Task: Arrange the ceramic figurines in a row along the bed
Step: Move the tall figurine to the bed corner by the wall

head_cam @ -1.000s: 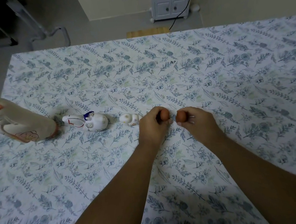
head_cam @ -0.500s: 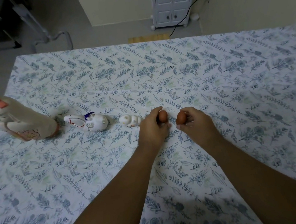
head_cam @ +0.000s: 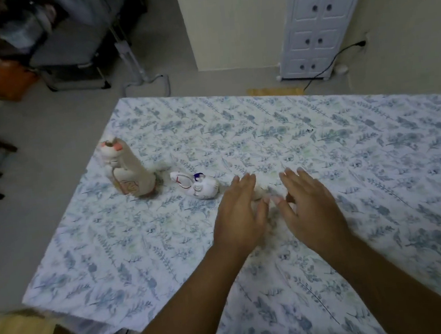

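Here both hands hang flat and spread over the bed [head_cam: 375, 150], palms down, fingers loose and apart, gripping nothing. The left hand [head_cam: 239, 213] sits just right of the rabbit [head_cam: 202, 187], a small white figurine with red and blue marks that lies on the leaf-print sheet. The right hand [head_cam: 310, 206] is just beyond the left one, farther from the rabbit, and the two thumbs nearly meet (the frame is blurred there, so I cannot tell whether they touch). Between and under the hands, right of the rabbit, a pale blob [head_cam: 257, 190] shows beside the left fingers; it may be a small white figurine, but blur keeps me from being sure. A dark brown speck [head_cam: 289, 198] peeks out by the right thumb, too hidden to name. Left of the rabbit, close but apart from it, stands the tall cream figurine [head_cam: 130, 171] with an orange patch at its head, upright near the bed's left edge. These pieces lie roughly in one line running from that edge toward the hands. Far behind the rabbit, past the bed, a white cabinet [head_cam: 318, 20] stands against the wall with a black cord [head_cam: 333, 59] beside it
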Tool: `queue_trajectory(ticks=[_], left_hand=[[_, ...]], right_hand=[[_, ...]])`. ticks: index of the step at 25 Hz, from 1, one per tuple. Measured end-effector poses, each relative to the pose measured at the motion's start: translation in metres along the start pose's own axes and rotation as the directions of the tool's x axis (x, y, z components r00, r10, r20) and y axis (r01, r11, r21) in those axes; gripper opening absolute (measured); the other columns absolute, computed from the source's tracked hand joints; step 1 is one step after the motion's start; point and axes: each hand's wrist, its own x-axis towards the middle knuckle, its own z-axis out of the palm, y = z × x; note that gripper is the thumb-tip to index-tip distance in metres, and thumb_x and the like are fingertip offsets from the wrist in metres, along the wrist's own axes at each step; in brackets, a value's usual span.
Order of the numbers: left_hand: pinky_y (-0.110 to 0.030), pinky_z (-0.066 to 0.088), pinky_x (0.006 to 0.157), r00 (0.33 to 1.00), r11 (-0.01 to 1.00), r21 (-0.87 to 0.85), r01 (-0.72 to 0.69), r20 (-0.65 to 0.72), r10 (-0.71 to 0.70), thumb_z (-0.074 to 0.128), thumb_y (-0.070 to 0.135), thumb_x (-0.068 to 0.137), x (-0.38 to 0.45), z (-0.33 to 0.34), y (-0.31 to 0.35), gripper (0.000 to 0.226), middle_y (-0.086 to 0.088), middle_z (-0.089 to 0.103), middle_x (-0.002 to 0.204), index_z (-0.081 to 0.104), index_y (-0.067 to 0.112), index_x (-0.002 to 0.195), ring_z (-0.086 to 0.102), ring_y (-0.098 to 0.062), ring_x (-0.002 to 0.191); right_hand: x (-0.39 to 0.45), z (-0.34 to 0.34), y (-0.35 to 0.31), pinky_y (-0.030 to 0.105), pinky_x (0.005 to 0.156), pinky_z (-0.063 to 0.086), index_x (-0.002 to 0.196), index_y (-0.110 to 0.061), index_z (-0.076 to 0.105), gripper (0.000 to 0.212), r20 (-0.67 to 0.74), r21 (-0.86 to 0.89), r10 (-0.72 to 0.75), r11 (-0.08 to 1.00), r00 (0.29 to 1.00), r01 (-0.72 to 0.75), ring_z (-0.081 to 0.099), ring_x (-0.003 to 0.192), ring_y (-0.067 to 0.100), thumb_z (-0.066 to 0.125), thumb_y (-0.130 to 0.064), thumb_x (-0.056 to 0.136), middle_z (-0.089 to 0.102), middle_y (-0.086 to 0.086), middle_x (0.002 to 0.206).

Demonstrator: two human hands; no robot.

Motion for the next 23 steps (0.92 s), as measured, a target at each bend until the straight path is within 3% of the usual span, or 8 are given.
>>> queue_trajectory(ticks=[4, 7, 12, 15, 17, 19, 20, 23], left_hand=[[-0.039, 0.021, 0.127, 0.995, 0.999, 0.023, 0.032, -0.098, -0.03, 0.051, 0.041, 0.103, -0.011, -0.065, -0.052, 0.062, 0.0, 0.034, 0.165, 0.036, 0.016, 0.158, 0.02, -0.016, 0.156], [-0.03, 0.017, 0.127, 0.982, 0.995, -0.02, 0.093, -0.164, -0.095, 0.052, 0.043, 0.102, -0.016, -0.116, -0.103, 0.064, 0.003, 0.032, 0.166, 0.034, 0.018, 0.158, 0.019, -0.008, 0.154], [-0.033, 0.023, 0.125, 0.935, 0.969, -0.194, 0.154, -0.287, -0.206, 0.059, 0.042, 0.099, -0.002, -0.198, -0.181, 0.066, 0.002, 0.034, 0.164, 0.035, 0.02, 0.157, 0.024, -0.015, 0.155], [-0.034, 0.023, 0.123, 0.951, 0.938, -0.283, 0.198, -0.176, -0.254, 0.062, 0.046, 0.096, 0.03, -0.228, -0.215, 0.078, 0.002, 0.029, 0.166, 0.026, 0.019, 0.16, 0.023, -0.017, 0.154], [-0.021, 0.028, 0.115, 0.975, 0.908, -0.363, 0.209, 0.009, -0.22, 0.066, 0.04, 0.096, 0.05, -0.239, -0.229, 0.081, 0.007, 0.031, 0.163, 0.022, 0.02, 0.161, 0.028, -0.011, 0.15], [-0.005, 0.038, 0.1, 0.974, 0.878, -0.428, 0.215, 0.162, -0.16, 0.068, 0.032, 0.097, 0.061, -0.241, -0.242, 0.074, 0.017, 0.043, 0.15, 0.028, 0.025, 0.159, 0.043, -0.004, 0.14], [-0.008, 0.045, 0.098, 0.974, 0.868, -0.451, 0.209, 0.178, -0.142, 0.068, 0.029, 0.096, 0.064, -0.241, -0.249, 0.068, 0.018, 0.05, 0.145, 0.034, 0.029, 0.156, 0.051, -0.005, 0.135], [-0.038, 0.057, 0.1, 0.98, 0.844, -0.499, 0.196, 0.14, -0.144, 0.073, 0.029, 0.09, 0.065, -0.239, -0.264, 0.062, 0.021, 0.064, 0.133, 0.048, 0.039, 0.146, 0.062, -0.005, 0.123]], right_hand=[[0.013, 0.026, -0.076, 0.038, 0.124, 0.005, 0.156, -0.02, 0.031, 0.059, 0.054, -0.032, -0.123, 0.992, 0.991, 0.125, 0.01, 0.154, 0.012, 0.042, -0.043, 0.102, 0.024, -0.005, 0.165], [0.027, 0.058, -0.139, 0.037, 0.125, 0.005, 0.156, -0.02, 0.03, 0.063, 0.054, -0.037, -0.185, 0.982, 0.981, 0.187, 0.011, 0.154, 0.012, 0.038, -0.046, 0.099, 0.024, -0.004, 0.165], [0.069, 0.105, -0.247, 0.022, 0.118, 0.009, 0.158, -0.019, 0.019, 0.077, 0.092, 0.131, -0.13, 0.984, 0.987, 0.117, 0.013, 0.153, 0.012, 0.056, -0.045, 0.097, 0.022, -0.003, 0.166], [0.102, 0.119, -0.29, -0.005, 0.083, 0.033, 0.157, -0.022, 0.019, 0.089, 0.207, 0.413, 0.021, 0.904, 0.978, -0.107, 0.047, 0.125, 0.006, 0.074, -0.028, 0.088, 0.047, -0.011, 0.139], [0.118, 0.132, -0.301, -0.002, 0.064, 0.042, 0.149, -0.032, 0.032, 0.085, 0.241, 0.517, 0.078, 0.833, 0.967, -0.196, 0.062, 0.109, 0.005, 0.081, -0.018, 0.081, 0.059, -0.018, 0.123], [0.125, 0.145, -0.301, 0.002, 0.062, 0.044, 0.137, -0.033, 0.049, 0.071, 0.205, 0.547, 0.14, 0.804, 0.969, -0.232, 0.067, 0.102, 0.005, 0.082, -0.015, 0.077, 0.067, -0.015, 0.113], [0.126, 0.148, -0.302, 0.002, 0.059, 0.044, 0.131, -0.031, 0.055, 0.063, 0.174, 0.545, 0.18, 0.802, 0.968, -0.247, 0.067, 0.096, 0.004, 0.082, -0.015, 0.077, 0.069, -0.013, 0.109], [0.124, 0.152, -0.305, 0.002, 0.059, 0.047, 0.123, -0.027, 0.063, 0.057, 0.131, 0.569, 0.222, 0.781, 0.966, -0.257, 0.067, 0.09, -0.001, 0.085, -0.008, 0.074, 0.069, -0.018, 0.099]])
